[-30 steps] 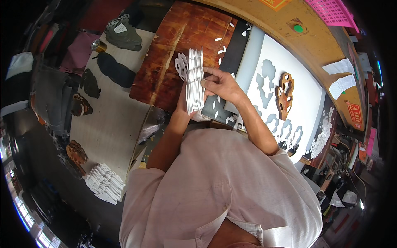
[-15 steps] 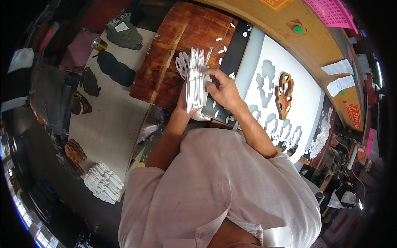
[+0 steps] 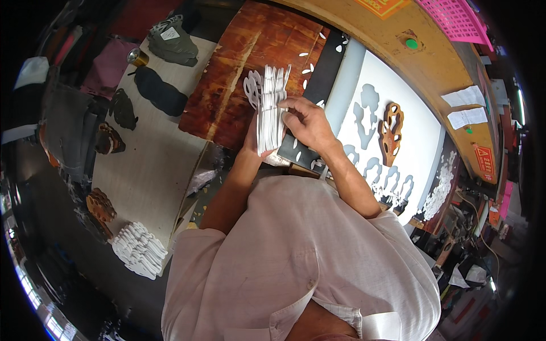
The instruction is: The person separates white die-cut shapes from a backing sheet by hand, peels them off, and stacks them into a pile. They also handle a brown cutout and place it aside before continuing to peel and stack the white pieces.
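Many thin white pieces, edges toward me, form the stack (image 3: 269,122) clamped in my left hand (image 3: 251,140), over the streaked, glossy red-brown board (image 3: 227,51). My right hand's (image 3: 311,126) thumb and forefinger touch its right edge; whether they pinch, I cannot tell. Rightward, a lobed, holed brown form (image 3: 389,136) lies on smooth white sheet (image 3: 424,128).

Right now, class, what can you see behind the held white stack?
Part of the left hand and the reddish-brown board show around the white stack; most of that hand is covered.
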A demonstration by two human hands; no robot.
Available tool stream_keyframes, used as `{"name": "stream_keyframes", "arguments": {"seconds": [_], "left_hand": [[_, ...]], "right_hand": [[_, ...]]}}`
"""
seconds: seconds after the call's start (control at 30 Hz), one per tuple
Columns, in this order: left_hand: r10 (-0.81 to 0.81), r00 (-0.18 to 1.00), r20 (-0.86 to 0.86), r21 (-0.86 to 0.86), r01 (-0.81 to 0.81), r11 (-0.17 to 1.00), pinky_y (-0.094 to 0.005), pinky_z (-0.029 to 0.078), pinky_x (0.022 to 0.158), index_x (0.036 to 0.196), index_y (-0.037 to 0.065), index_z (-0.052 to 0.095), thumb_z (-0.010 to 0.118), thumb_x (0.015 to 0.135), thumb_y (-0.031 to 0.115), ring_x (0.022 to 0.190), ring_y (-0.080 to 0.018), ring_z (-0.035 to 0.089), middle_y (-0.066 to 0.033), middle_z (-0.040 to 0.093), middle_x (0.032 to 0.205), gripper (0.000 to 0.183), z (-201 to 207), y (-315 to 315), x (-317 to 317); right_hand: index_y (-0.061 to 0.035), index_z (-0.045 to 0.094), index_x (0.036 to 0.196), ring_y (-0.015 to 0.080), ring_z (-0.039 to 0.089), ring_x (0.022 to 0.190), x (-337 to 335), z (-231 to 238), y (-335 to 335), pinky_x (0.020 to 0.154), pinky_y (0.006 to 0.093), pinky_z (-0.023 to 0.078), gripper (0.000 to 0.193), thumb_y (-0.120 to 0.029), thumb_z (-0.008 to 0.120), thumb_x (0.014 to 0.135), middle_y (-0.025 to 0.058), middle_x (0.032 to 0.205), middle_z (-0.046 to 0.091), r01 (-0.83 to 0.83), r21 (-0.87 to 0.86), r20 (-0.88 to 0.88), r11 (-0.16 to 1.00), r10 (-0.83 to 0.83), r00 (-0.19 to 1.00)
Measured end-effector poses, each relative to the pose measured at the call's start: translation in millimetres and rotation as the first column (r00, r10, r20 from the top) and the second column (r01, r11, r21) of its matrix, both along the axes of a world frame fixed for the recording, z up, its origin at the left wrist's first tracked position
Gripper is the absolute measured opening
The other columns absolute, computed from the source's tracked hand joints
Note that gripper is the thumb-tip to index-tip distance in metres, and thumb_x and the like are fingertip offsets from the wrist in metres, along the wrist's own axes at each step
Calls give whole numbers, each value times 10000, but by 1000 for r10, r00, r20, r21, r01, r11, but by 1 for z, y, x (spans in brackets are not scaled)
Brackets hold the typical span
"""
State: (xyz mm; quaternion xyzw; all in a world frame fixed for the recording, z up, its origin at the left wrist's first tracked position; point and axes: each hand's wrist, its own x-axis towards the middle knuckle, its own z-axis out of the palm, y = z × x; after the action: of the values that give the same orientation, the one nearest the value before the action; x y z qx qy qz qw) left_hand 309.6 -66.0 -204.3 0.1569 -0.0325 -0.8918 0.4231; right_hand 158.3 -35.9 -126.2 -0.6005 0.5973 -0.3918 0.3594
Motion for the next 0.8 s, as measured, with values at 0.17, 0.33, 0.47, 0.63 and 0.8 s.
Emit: {"name": "stream_keyframes", "arguments": {"seconds": [0.17,0.33,0.47,0.63,0.8], "left_hand": [[-12,996,89,79,5,997,-277,591,882,1308,47,598,470,1107,218,1016,-146,674,-49,650,1171,293,4,1,2],[-7,998,63,18,6,1000,-314,597,900,1315,45,594,471,1106,222,1035,-164,672,-59,646,1184,300,8,-1,0],[-17,994,103,61,11,998,-321,602,908,1334,43,580,449,1115,228,1051,-171,680,-69,647,1196,314,10,-1,-1],[-19,995,94,73,12,997,-328,606,921,1343,48,571,424,1123,245,1061,-175,689,-80,650,1200,330,5,1,1],[-45,996,72,42,42,998,-330,609,920,1343,54,572,427,1121,260,1065,-182,688,-84,646,1207,336,-3,0,3]], "right_hand": [[-20,714,1100,290,720,789,8,13,-1,755,383,578,319,-214,741,847,181,1067,720,45,16,-144,999,-42,989],[-33,698,1120,287,717,777,11,19,-2,751,388,577,355,-220,752,823,194,1031,711,79,115,-155,990,-60,986],[-83,713,1189,311,719,827,12,14,0,779,398,579,362,-178,713,840,206,1091,703,70,116,-112,991,-57,992],[-120,739,1216,374,701,965,12,4,2,865,420,574,358,-121,664,865,208,1136,699,-11,-107,-176,994,-8,984],[-85,754,1169,387,695,1002,11,4,1,899,431,567,317,-136,680,865,207,1146,700,-13,-60,-166,998,3,986]]}}
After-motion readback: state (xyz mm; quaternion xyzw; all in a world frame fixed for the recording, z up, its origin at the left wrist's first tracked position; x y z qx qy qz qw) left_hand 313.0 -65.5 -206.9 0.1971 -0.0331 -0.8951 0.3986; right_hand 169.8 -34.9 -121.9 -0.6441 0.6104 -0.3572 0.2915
